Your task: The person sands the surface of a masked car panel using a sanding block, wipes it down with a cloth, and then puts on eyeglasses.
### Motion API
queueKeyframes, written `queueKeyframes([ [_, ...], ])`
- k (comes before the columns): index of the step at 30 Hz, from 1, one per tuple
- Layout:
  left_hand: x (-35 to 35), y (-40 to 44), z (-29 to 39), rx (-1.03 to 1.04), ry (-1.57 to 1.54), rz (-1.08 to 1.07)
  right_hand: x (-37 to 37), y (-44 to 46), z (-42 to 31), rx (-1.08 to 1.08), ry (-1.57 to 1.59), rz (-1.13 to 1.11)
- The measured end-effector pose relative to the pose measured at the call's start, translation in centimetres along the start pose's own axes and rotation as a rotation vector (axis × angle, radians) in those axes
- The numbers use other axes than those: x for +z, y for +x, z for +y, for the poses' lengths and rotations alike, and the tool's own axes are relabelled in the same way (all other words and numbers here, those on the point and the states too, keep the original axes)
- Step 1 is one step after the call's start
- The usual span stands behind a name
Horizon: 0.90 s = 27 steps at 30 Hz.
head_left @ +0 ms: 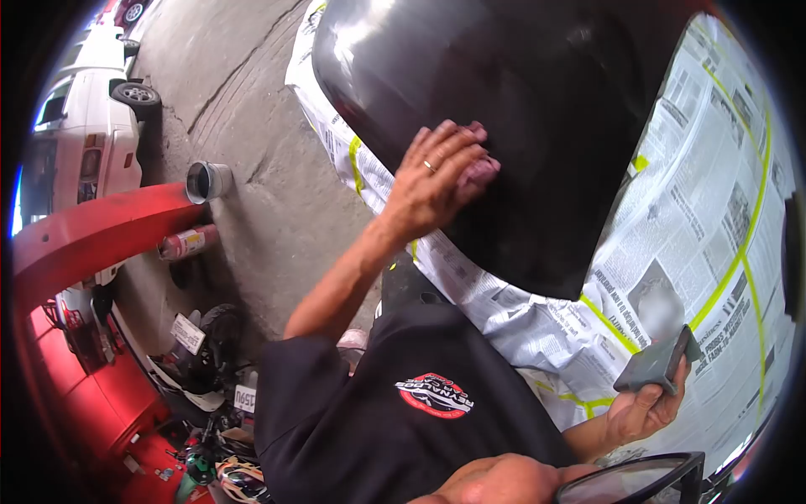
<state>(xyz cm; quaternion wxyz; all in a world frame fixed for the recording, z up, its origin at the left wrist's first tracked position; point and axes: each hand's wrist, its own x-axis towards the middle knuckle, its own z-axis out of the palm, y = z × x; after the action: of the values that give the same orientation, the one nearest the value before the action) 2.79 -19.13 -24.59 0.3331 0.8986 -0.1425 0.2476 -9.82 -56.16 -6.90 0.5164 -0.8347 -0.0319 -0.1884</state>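
Observation:
My left hand [437,175] lies on a dark, glossy curved car panel [546,109], fingers bent over a crumpled pinkish-purple cloth [477,170] pressed against the surface. A ring shows on one finger. At the lower right, my right hand [649,412] grips a flat grey rectangular block [655,363] by its lower edge, holding it above newspaper masking [705,218]. The kind of block is not clear. Newspaper sheets joined with yellow-green tape [760,311] surround the panel along its left, lower and right edges.
A white vehicle [105,139] stands on the concrete floor [269,218] at upper left. Closer are a red beam [109,223], a metal can [208,182], a red cylinder [186,243] and motorcycles [206,344]. Glasses [638,483] show at the bottom edge.

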Motion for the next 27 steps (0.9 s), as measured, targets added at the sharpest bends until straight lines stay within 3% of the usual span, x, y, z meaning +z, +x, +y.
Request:
queueKeyframes([
  [2,-1.8,1.2,-3.1,-0.022,0.032,-0.033,0.2,0.0,-0.1,0.008,0.002,-0.002],
  [6,-3.7,5.3,-11.6,0.014,0.057,0.101,1.2,0.2,-1.1,0.060,0.006,-0.017],
  [8,-4.1,7.3,-16.4,-0.096,0.240,0.100,1.3,0.1,-1.4,0.073,-0.010,-0.029],
  [9,-1.9,7.8,-18.7,-0.231,0.508,0.280,1.3,-0.2,-1.2,0.074,0.020,-0.038],
  [11,-1.2,10.1,-14.7,-0.503,0.429,0.097,1.5,-0.5,-0.8,0.082,0.082,-0.066],
  [12,0.2,10.0,-12.6,-0.083,0.492,0.119,2.0,-0.7,-1.0,0.120,0.093,-0.051],
  [16,3.7,7.6,10.0,-0.020,0.188,-0.115,2.7,-0.5,-1.0,0.142,0.077,-0.052],
  [18,6.4,4.5,16.7,0.039,0.016,-0.208,3.8,0.1,-1.6,0.028,0.113,-0.032],
  [22,6.5,4.0,17.5,0.061,-0.251,-0.236,4.8,0.3,-2.1,-0.032,0.056,0.005],
  [27,4.5,4.6,14.0,0.134,-0.294,-0.291,8.1,0.7,-3.2,0.059,0.002,0.095],
])
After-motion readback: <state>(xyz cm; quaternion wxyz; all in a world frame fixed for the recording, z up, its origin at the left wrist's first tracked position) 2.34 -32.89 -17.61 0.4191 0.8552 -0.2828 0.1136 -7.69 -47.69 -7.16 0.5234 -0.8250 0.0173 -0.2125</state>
